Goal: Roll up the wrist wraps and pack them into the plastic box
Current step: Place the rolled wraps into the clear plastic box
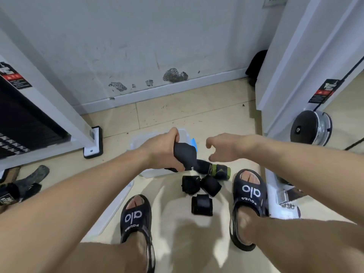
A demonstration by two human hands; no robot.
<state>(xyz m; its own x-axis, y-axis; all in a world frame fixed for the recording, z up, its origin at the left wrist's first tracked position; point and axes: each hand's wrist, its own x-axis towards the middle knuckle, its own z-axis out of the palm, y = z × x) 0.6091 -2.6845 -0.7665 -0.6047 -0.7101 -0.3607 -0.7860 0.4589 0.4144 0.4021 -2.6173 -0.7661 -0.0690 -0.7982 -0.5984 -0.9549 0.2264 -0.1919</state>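
Above the clear plastic box (137, 141) on the floor, the left hand (164, 149) grips a rolled black wrist wrap (185, 155), fingers and thumb curled round it. The right hand (224, 147) hovers just beside it with fingers loosely bent and nothing in them. Most of the box is hidden behind the left hand and forearm, so what lies inside cannot be told; a blue clip (194, 143) shows at its right edge. Near the box, between the feet, lie a wrap with green stripes (218, 171) and three rolled black wraps (201, 192), the upper two touching each other. The box lid (110, 211) lies beside the left sandal (136, 217); the right sandal (250, 196) stands just right of the wraps. The floor is pale beige tile (177, 113), meeting a scuffed white wall (137, 46) with chipped paint near the skirting. White machine frames (59, 95) stand on both sides, a black pulley (309, 128) at the right. At the left edge dark gloves or straps (25, 186) are partly cut off and hard to make out.
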